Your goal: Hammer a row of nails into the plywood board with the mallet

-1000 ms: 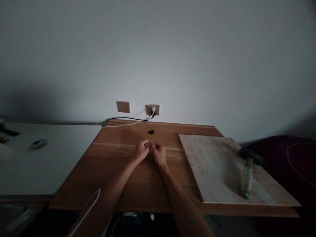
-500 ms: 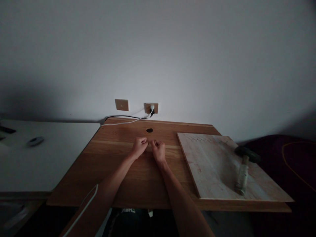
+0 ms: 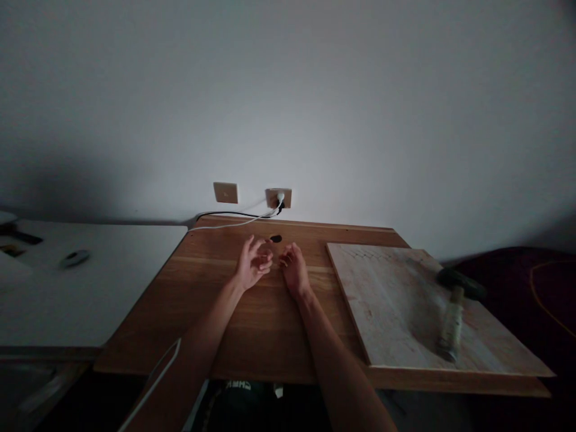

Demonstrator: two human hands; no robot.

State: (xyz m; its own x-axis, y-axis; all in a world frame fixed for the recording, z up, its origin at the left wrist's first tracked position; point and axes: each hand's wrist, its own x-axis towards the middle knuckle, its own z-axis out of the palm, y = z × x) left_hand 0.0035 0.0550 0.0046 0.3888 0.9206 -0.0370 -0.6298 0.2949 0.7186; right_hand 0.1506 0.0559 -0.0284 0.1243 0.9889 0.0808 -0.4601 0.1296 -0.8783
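I count one oak desk (image 3: 265, 336) against a plain wall, carrying one cable hole (image 3: 276, 239), one pale board (image 3: 382, 306) and one hammer (image 3: 451, 324) on that board; the wall has one blank plate (image 3: 225, 192) and one socket (image 3: 278, 198) (plugged). My left hand (image 3: 252, 263) and right hand (image 3: 294, 271) are both half open, fingers loosely curled, holding nothing, just short of the hole.

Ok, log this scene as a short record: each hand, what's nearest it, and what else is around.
Left hand: empty, open, fingers loosely curled
Right hand: empty, open, fingers loosely curled
Nearest to hands: wooden desk beneath them; cable hole just beyond
Right of hands: pale wooden board lying on the desk
On board: dark-headed hammer with a pale handle
Wall: socket with a white plug
Left of desk: white table
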